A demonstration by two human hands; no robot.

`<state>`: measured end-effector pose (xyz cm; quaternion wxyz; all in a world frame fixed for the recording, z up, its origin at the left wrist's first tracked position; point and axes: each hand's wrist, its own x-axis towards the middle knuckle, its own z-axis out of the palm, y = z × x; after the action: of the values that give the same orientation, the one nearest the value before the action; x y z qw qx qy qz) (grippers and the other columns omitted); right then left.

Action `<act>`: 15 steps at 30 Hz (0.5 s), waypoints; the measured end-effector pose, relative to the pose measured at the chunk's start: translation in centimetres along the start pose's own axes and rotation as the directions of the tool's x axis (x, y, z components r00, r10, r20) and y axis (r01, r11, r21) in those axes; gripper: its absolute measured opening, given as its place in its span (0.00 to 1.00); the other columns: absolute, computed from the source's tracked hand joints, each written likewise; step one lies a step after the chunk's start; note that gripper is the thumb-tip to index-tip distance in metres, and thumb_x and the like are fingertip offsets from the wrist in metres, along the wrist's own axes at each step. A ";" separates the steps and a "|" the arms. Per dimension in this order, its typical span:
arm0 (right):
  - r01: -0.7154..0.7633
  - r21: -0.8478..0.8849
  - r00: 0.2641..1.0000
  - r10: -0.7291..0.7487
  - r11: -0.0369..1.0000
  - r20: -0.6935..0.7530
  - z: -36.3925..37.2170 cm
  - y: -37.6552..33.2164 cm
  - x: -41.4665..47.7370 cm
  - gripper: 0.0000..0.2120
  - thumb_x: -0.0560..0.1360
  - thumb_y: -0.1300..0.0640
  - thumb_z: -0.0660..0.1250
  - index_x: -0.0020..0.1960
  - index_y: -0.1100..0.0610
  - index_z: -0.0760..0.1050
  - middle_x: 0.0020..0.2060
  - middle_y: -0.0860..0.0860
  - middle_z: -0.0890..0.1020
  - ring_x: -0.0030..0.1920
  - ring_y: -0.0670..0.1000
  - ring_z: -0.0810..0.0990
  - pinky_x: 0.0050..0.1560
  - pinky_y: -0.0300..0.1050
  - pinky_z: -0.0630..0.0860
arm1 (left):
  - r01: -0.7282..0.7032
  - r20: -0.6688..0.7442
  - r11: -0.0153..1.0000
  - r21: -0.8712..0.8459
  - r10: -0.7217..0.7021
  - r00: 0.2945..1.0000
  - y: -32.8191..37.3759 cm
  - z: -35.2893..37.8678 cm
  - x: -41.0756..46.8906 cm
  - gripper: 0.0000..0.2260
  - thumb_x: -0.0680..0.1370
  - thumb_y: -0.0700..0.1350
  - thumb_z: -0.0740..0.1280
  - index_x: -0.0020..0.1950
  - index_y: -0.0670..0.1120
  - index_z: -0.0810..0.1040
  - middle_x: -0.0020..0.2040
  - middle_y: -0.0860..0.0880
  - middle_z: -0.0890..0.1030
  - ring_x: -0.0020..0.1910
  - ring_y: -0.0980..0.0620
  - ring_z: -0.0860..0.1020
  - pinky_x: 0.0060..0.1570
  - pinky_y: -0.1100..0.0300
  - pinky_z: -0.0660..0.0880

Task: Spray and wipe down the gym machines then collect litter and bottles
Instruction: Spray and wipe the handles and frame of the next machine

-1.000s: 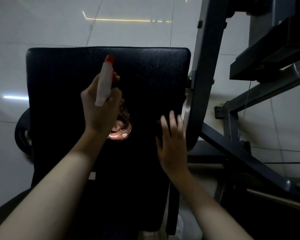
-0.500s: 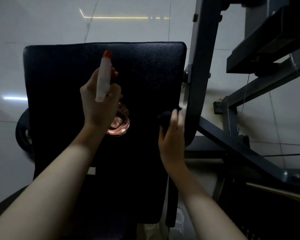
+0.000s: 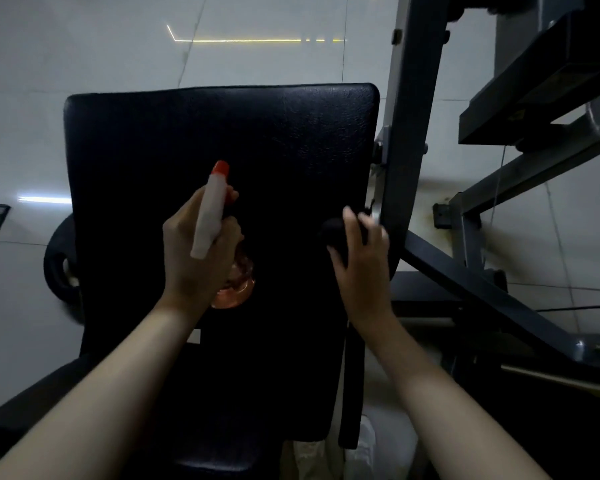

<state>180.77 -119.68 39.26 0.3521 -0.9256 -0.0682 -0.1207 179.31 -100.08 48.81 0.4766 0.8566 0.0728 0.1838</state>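
Note:
A black padded seat (image 3: 278,143) of a gym machine fills the middle of the view. My left hand (image 3: 194,251) grips a spray bottle (image 3: 210,213) with a white head, a red nozzle tip and a clear pinkish body, held over the pad with the nozzle pointing away from me. My right hand (image 3: 359,261) holds a bunched dark cloth (image 3: 333,232) at the pad's right edge, fingers curled round it. Most of the cloth is hard to tell from the dark pad.
A grey steel frame (image 3: 406,140) of the machine rises just right of the pad, with slanted bars (image 3: 471,289) and a weight stack housing (image 3: 548,81) beyond. A black round roller (image 3: 59,268) sticks out at the pad's left. Pale tiled floor (image 3: 84,46) surrounds the machine.
My right hand went from lying flat on the pad to gripping the bunched cloth and lifting it at the right edge. The left hand with the bottle stayed nearly in place.

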 end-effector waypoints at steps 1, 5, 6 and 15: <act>-0.009 -0.022 1.000 0.009 1.000 -0.027 0.4 -0.2 1.3 0.24 0.74 0.56 0.63 0.68 0.58 0.65 0.65 0.61 0.68 0.65 0.59 0.64 0.64 0.57 0.70 | 0.000 -0.010 1.000 0.015 0.000 1.000 0.1 0.2 0.2 0.15 0.72 0.44 0.61 0.54 0.58 0.79 0.46 0.58 0.80 0.43 0.48 0.82 0.45 0.45 0.80; -0.002 -0.146 0.998 -0.006 0.989 -0.060 2.9 -2.0 2.1 0.25 0.75 0.53 0.57 0.68 0.64 0.68 0.69 0.65 0.67 0.70 0.62 0.61 0.69 0.56 0.60 | -0.018 -0.042 0.999 0.027 0.019 0.999 0.3 0.4 0.2 0.15 0.73 0.38 0.62 0.55 0.53 0.79 0.44 0.61 0.79 0.43 0.59 0.80 0.45 0.50 0.80; 0.061 -0.193 0.997 -0.068 0.979 -0.028 3.1 -2.1 0.8 0.25 0.75 0.53 0.57 0.69 0.64 0.69 0.69 0.65 0.67 0.70 0.61 0.61 0.69 0.55 0.60 | -0.026 -0.038 0.999 0.032 0.028 0.999 0.2 0.3 0.0 0.16 0.73 0.38 0.62 0.56 0.54 0.78 0.45 0.60 0.79 0.44 0.59 0.80 0.45 0.50 0.80; 0.495 -0.305 0.862 -0.415 0.813 0.292 0.1 1.5 -3.8 0.23 0.75 0.52 0.60 0.69 0.56 0.69 0.68 0.56 0.72 0.70 0.58 0.63 0.69 0.54 0.56 | -0.009 -0.030 0.999 0.047 0.010 0.999 -0.3 -0.1 -0.7 0.15 0.73 0.42 0.61 0.58 0.45 0.78 0.51 0.50 0.81 0.46 0.47 0.82 0.46 0.43 0.80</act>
<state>177.44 -120.87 37.22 0.1227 -0.9385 -0.3020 -0.1133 178.69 -100.05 48.46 0.4542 0.8650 0.0802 0.1974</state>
